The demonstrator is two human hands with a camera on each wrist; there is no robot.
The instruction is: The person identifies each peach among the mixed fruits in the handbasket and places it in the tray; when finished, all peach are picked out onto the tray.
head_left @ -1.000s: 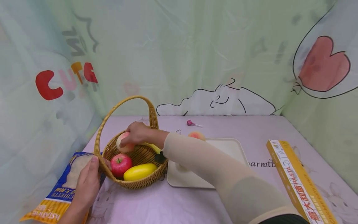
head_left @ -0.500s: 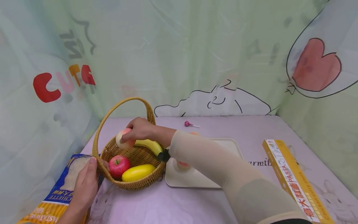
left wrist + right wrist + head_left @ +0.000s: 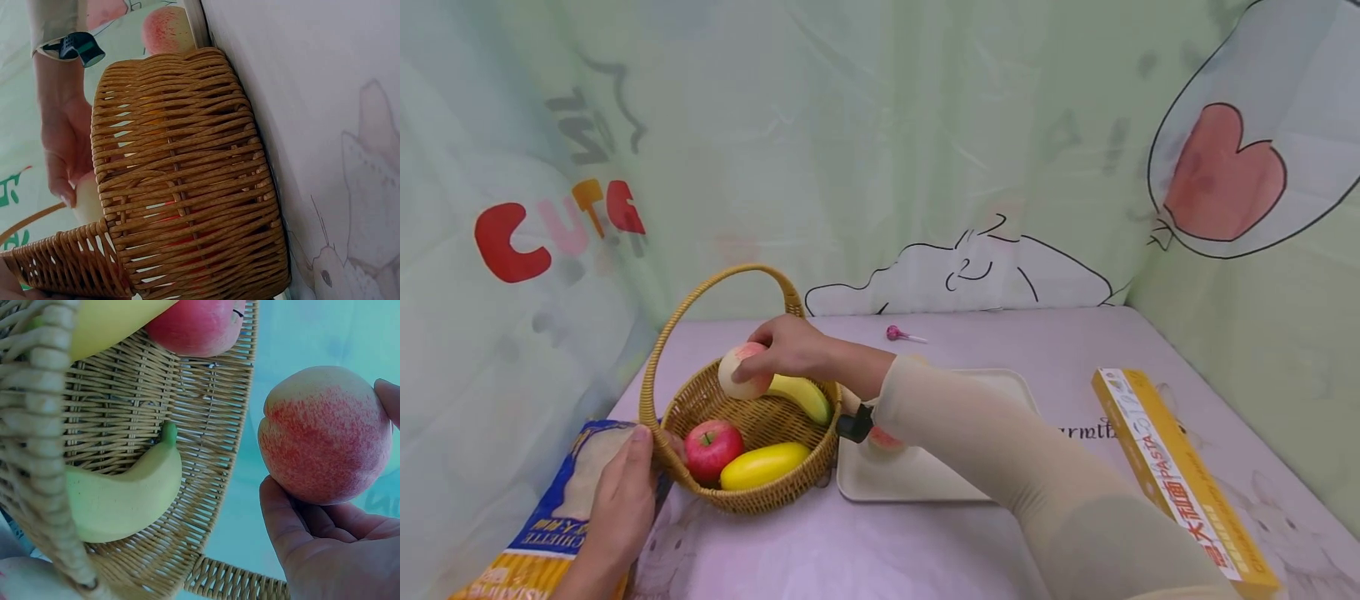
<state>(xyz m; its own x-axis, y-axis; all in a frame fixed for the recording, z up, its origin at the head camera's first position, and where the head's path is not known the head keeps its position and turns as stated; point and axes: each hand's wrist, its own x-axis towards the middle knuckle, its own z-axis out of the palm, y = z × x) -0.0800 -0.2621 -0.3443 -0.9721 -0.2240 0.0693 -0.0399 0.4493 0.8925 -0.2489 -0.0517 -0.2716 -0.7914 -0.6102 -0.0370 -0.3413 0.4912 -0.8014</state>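
My right hand [image 3: 793,346] pinches a pale pink peach [image 3: 739,379] between thumb and fingers, above the far side of the wicker basket [image 3: 752,502]. In the right wrist view the peach [image 3: 328,434] is apart from the basket's rim. Inside the basket lie a red apple [image 3: 713,450], a smooth yellow oblong fruit [image 3: 765,465] and a banana [image 3: 807,398]. With thumb outside and fingers inside, my left hand [image 3: 625,492] grips the basket where the handle meets its near left rim.
Right of the basket, another peach [image 3: 886,440] sits on a cream tray [image 3: 940,487], partly under the right forearm. A lollipop [image 3: 893,333] lies behind. A pasta box [image 3: 1180,475] is at right, a pasta bag [image 3: 557,504] at left under the left hand.
My right hand has drawn the peach slightly up and to the right relative to the basket. More of the banana shows. The left hand keeps its grip on the basket.
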